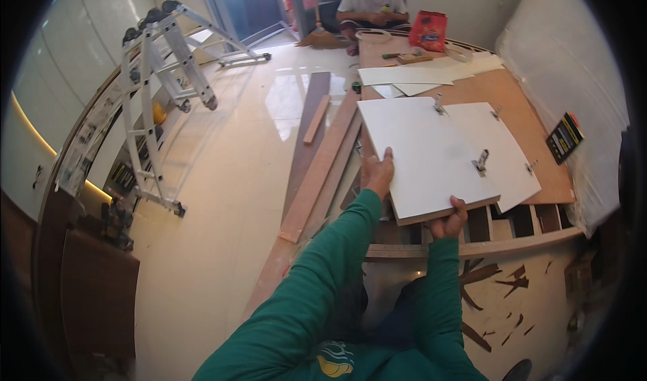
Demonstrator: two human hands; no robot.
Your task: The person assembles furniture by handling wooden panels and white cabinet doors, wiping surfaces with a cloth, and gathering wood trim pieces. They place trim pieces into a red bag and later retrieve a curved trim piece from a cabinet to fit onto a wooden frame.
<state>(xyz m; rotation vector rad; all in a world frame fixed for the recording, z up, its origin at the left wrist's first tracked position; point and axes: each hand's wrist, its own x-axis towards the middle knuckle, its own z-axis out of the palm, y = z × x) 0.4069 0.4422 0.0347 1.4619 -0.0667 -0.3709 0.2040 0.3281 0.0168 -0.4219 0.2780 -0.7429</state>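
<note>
A white cabinet door panel (424, 155) with two metal hinges, one of them a hinge (481, 160) near its right edge, is held between both of my hands. My left hand (377, 173) grips its left edge, thumb on the white face. On the near edge, my right hand (449, 220) has its thumb on top and its fingers beneath. Partly under this panel lies a second white panel (495, 148), also with two hinges, on a brown plywood sheet (539, 125). Below the near edge shows a slatted wooden frame (478, 248).
Long wooden boards (317, 179) lie on the tiled floor to the left, beyond them a folding ladder (151, 105). White strips (411, 75) and a red bag (428, 30) rest at the far end, where another person (374, 4) sits. Wood scraps (482, 273) litter the floor at right.
</note>
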